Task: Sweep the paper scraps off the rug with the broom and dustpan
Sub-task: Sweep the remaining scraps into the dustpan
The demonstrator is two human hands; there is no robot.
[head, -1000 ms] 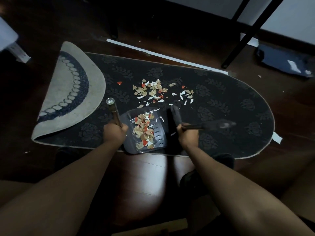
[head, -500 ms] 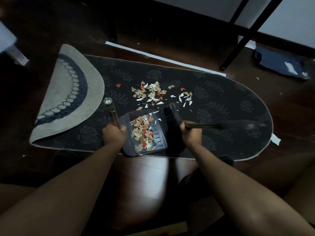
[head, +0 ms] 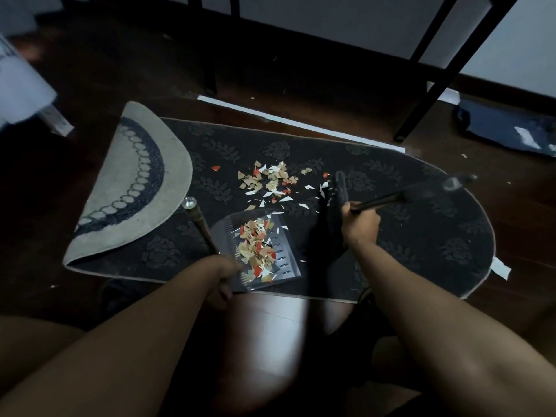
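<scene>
A dark oval rug [head: 406, 236] lies on the wooden floor, its left end folded over to show the pale underside [head: 135, 188]. Paper scraps [head: 267, 179] in tan, red and white sit in a loose heap on the rug. A grey dustpan [head: 282, 260] rests at the rug's near edge, with several scraps inside. My left hand [head: 221, 281] grips the dustpan's long handle [head: 200, 227]. My right hand [head: 359, 225] grips the dark broom handle [head: 391, 198]; the broom head [head: 338, 191] stands just right of the scrap heap.
Black metal furniture legs [head: 430, 94] stand behind the rug. A white strip [head: 298, 123] lies along the rug's far edge. A dark flat object [head: 505, 127] lies at far right, something pale [head: 27, 91] at far left. A dark shoe [head: 365, 299] shows below the rug.
The broom head has moved away from the dustpan to the right side of the scrap heap. The view has tilted up. The dustpan stays in place.
</scene>
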